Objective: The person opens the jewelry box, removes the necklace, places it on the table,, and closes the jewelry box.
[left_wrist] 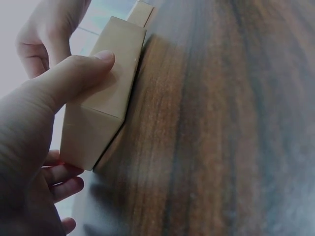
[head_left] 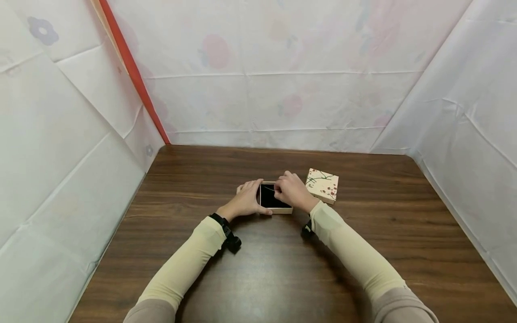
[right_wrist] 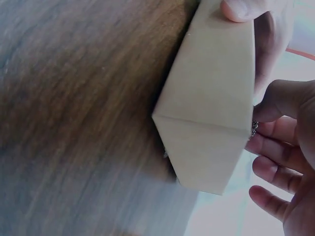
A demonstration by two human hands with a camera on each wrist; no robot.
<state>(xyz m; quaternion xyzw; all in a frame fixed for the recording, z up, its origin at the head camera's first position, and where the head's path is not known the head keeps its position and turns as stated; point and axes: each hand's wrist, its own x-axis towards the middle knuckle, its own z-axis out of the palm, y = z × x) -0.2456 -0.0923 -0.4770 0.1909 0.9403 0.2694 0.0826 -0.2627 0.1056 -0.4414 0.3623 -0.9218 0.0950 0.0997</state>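
Observation:
A small open cardboard box (head_left: 281,211) with a black lining (head_left: 269,198) sits on the table. My left hand (head_left: 247,200) grips its left end, thumb on the near wall and fingers round the far side; the left wrist view shows that thumb (left_wrist: 93,69) against the plain beige side. Over the box's right part is my right hand (head_left: 294,190), its thumb and forefinger pinching a fine silvery chain (right_wrist: 254,129) at the rim. A thin strand crosses the black lining in the head view. Most of the chain is hidden by the fingers and box walls.
Just right of the box lies a cream lid (head_left: 322,185) with a red blossom and green branch print, close to my right hand. Brown wood grain covers the table (head_left: 404,224). White printed sheets (head_left: 258,103) hang behind and at both sides.

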